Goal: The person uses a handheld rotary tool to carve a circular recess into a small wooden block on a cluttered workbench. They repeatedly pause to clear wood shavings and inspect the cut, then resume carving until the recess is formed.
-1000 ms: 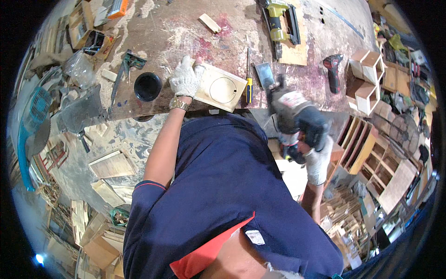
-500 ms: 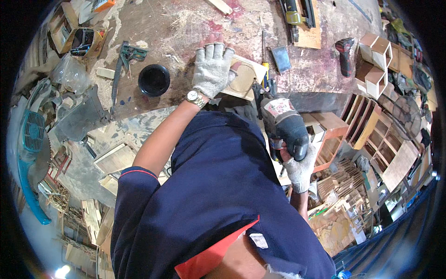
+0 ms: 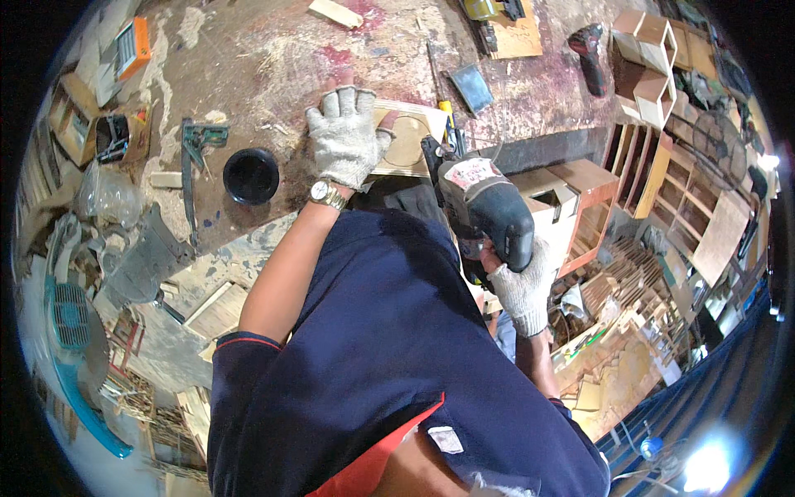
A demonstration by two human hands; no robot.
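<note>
My left hand (image 3: 346, 137), in a white fingerless knit glove, lies flat with its fingers stretched over the left part of a small pale wooden board (image 3: 425, 124). A round outline marks the board, which sits at the bench's near edge. My right hand (image 3: 526, 291), gloved the same way, is wrapped round the handle of a dark jigsaw (image 3: 501, 211). The jigsaw's front end is at the board's near right corner; its blade is hidden. Close to that corner lies a screwdriver (image 3: 448, 112) with a yellow handle, and beyond it a flat blue-grey block (image 3: 472, 89).
On the bench are a black round dish (image 3: 251, 176), a green clamp (image 3: 203, 137), a red-and-black drill (image 3: 590, 62) and wooden boxes (image 3: 646, 50). An orange-edged cabinet (image 3: 592, 232) stands at right below the bench. A teal saw (image 3: 73, 319) is at far left.
The whole view has shifted, with bench things now further left or higher. The jigsaw stays at the board's corner and my left hand stays on the board.
</note>
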